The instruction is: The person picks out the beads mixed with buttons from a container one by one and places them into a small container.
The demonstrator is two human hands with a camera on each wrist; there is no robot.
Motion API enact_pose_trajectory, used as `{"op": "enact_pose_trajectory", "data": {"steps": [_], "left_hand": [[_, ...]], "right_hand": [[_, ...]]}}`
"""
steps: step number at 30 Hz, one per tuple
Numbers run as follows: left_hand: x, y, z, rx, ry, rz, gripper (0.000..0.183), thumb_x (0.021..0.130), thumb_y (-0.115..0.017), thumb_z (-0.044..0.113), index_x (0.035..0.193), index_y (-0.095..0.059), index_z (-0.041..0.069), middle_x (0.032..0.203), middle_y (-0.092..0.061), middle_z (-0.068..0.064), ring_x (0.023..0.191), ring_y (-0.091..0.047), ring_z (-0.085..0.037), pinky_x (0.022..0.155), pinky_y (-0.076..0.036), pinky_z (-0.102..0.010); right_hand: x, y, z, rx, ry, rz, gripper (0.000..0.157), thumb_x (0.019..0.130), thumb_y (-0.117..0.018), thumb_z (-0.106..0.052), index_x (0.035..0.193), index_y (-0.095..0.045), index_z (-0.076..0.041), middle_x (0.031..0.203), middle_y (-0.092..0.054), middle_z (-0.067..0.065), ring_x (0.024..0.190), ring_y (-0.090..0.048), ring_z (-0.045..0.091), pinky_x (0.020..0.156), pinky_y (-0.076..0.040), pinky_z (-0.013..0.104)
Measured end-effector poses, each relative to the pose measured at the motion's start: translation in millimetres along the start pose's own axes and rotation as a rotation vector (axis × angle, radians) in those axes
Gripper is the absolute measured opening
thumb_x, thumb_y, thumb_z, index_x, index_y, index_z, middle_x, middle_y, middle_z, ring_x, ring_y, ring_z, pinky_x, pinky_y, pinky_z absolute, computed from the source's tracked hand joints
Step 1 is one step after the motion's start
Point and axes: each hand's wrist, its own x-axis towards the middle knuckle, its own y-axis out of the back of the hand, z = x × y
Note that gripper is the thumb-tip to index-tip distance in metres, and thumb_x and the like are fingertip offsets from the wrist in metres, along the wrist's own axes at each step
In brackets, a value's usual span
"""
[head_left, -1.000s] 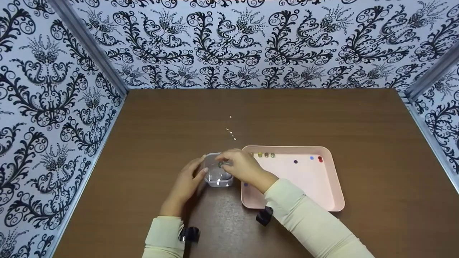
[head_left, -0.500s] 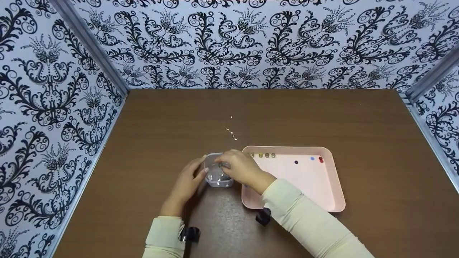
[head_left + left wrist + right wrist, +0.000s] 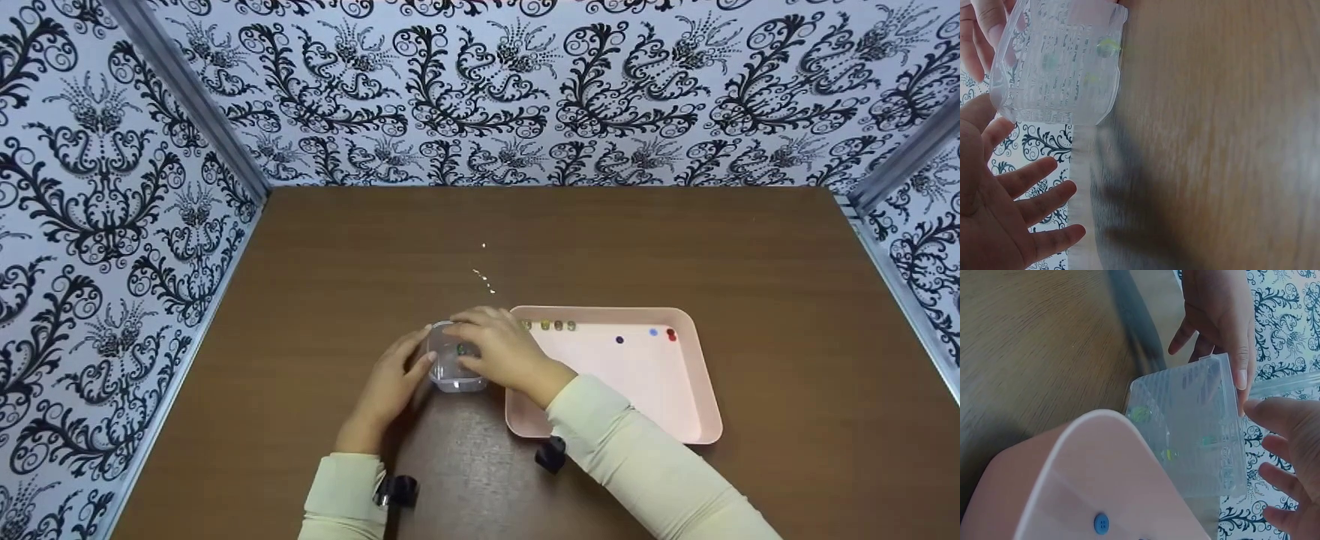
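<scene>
A clear plastic container [image 3: 457, 384] stands left of the pink tray. Through its wall I see several green and yellow-green glass marbles, one marble [image 3: 1140, 414] near the bottom corner and another marble [image 3: 1170, 454] close by. My left hand [image 3: 390, 386] rests against the container's left rim with thumb and forefinger; its other fingers are spread, as the left wrist view shows. Over the container's opening hovers my right hand [image 3: 506, 349], fingers apart and holding nothing. A green marble [image 3: 462, 349] shows beneath those fingers.
The pink tray [image 3: 615, 409] holds a row of glass marbles [image 3: 558, 325] along its back wall. Buttons also lie in it: red buttons [image 3: 671, 334], a light blue button [image 3: 652, 332] and a dark button [image 3: 619, 340]. Patterned walls [image 3: 495, 90] surround the brown table [image 3: 337, 255].
My right fingers have spread apart and let go of the marble they pinched over the container. The left hand and the tray have stayed in place.
</scene>
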Motion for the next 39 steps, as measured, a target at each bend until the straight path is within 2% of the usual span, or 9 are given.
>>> {"op": "enact_pose_trajectory", "data": {"steps": [3, 10, 16, 20, 28, 39], "left_hand": [[-0.2, -0.1, 1.1, -0.003, 0.006, -0.005, 0.047, 0.098, -0.057, 0.029, 0.142, -0.050, 0.013, 0.143, -0.048, -0.015, 0.136, -0.039, -0.036, 0.112, -0.029, -0.054], [0.9, -1.1, -0.5, 0.002, -0.006, -0.003, 0.047, 0.098, -0.057, 0.029, 0.141, -0.050, 0.012, 0.143, -0.048, -0.017, 0.135, -0.039, -0.037, 0.112, -0.028, -0.055], [1.6, -1.4, -1.5, 0.007, -0.014, 0.001, 0.047, 0.098, -0.057, 0.029, 0.141, -0.051, 0.011, 0.142, -0.048, -0.018, 0.135, -0.039, -0.038, 0.111, -0.028, -0.056], [2.1, -1.6, -2.2, 0.014, -0.020, 0.009, 0.046, 0.097, -0.058, 0.027, 0.140, -0.052, 0.010, 0.141, -0.049, -0.019, 0.134, -0.040, -0.038, 0.112, -0.028, -0.055], [1.9, -1.5, -3.5, 0.032, -0.020, 0.015, 0.047, 0.097, -0.058, 0.027, 0.140, -0.051, 0.010, 0.141, -0.049, -0.019, 0.133, -0.041, -0.037, 0.111, -0.029, -0.054], [1.4, -1.4, -1.4, 0.046, 0.002, 0.011, 0.047, 0.097, -0.058, 0.026, 0.141, -0.051, 0.010, 0.142, -0.049, -0.019, 0.134, -0.041, -0.037, 0.112, -0.029, -0.053]], "right_hand": [[0, -0.3, 1, -0.003, 0.001, 0.012, 0.044, 0.086, -0.073, -0.026, 0.129, -0.063, -0.018, 0.140, -0.053, 0.003, 0.131, -0.046, 0.026, 0.110, -0.034, 0.049], [-2, -0.3, 4, -0.003, -0.012, 0.040, 0.060, 0.085, -0.073, -0.036, 0.139, -0.052, -0.019, 0.151, -0.039, 0.005, 0.141, -0.030, 0.030, 0.111, -0.023, 0.063], [-3, 0.9, 7, -0.049, -0.018, 0.085, 0.077, 0.080, -0.074, -0.047, 0.146, -0.043, -0.022, 0.158, -0.026, 0.004, 0.146, -0.018, 0.029, 0.109, -0.020, 0.068], [-4, 2.2, 9, -0.052, -0.036, 0.087, 0.085, 0.077, -0.075, -0.052, 0.149, -0.039, -0.023, 0.159, -0.022, 0.004, 0.147, -0.013, 0.029, 0.109, -0.016, 0.069], [-9, 5.1, 16, -0.067, -0.072, 0.093, 0.093, 0.073, -0.078, -0.054, 0.150, -0.036, -0.023, 0.160, -0.019, 0.003, 0.147, -0.011, 0.030, 0.110, -0.013, 0.068], [-21, 13.8, 34, -0.062, -0.111, 0.144, 0.090, 0.074, -0.076, -0.054, 0.149, -0.038, -0.022, 0.158, -0.025, 0.004, 0.146, -0.016, 0.030, 0.110, -0.016, 0.067]]}}
